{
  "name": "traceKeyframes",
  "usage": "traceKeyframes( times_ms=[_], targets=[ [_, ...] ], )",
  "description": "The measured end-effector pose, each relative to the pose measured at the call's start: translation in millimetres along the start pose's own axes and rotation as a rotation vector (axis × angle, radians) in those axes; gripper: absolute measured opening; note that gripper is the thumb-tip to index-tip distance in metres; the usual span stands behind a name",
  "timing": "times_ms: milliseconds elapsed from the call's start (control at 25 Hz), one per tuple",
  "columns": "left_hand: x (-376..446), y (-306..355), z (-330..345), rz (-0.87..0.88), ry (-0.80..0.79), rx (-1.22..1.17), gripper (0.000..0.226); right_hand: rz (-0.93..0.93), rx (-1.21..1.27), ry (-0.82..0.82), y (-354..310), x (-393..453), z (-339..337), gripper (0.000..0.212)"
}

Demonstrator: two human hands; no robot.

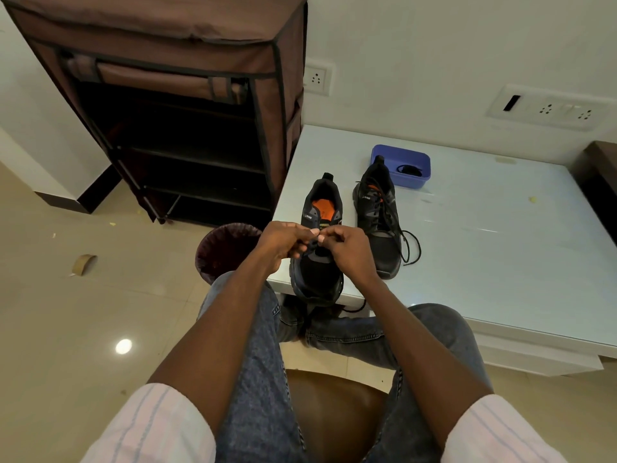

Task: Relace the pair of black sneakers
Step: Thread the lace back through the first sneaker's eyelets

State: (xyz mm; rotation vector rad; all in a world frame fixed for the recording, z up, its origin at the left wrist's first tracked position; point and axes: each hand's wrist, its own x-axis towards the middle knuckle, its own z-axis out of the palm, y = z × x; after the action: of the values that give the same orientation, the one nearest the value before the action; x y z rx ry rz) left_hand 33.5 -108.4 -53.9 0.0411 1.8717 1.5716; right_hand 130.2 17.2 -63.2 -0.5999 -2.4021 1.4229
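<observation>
Left hand [280, 243] and right hand [344, 248] both pinch the limp, thin lace [312, 243] over the near sneaker [317, 279], best gripped by its stiff tip.

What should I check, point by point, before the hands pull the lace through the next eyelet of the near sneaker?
1. Both hands on the lace: the left hand and the right hand pinch it above the near sneaker. Ok.
2. Sneaker fully supported: its toe hangs over the table edge. Not ok.
3. Lace in the correct eyelet: the fingers hide it. Cannot tell.
4. Free lace end clear: a loop hangs below the table edge. Not ok.
5. Second sneaker out of the way: it stands apart, laced, ends loose. Ok.
6. Blue tub: something dark inside; a spare lace, cannot tell.
</observation>
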Motion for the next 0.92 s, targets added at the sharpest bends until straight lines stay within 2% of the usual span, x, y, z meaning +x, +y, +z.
traceKeyframes(
  times_ms=[120,240,320,440,520,720,920],
  targets=[
    [4,2,2,-0.006,0.011,-0.028,0.016,0.034,0.114,0.015,2,1,3,0.012],
    [8,4,7,-0.011,-0.005,-0.015,0.014,0.054,0.121,0.049,7,6,4,0.012],
    [14,4,7,-0.010,0.050,0.006,0.012,0.052,0.008,0.089,11,13,6,0.015],
    [27,1,5,-0.017,0.176,0.067,0.014,-0.083,-0.356,0.051,18,23,13,0.026],
    [33,-2,4,-0.044,0.203,0.106,0.013,-0.139,-0.498,0.043,21,29,18,0.027],
    [38,-6,6,-0.084,0.197,0.150,0.007,-0.119,-0.610,0.038,18,32,24,0.014],
    [38,-7,8,-0.062,0.201,0.146,0.008,-0.096,-0.561,0.038,23,38,30,0.012]
  ],
)
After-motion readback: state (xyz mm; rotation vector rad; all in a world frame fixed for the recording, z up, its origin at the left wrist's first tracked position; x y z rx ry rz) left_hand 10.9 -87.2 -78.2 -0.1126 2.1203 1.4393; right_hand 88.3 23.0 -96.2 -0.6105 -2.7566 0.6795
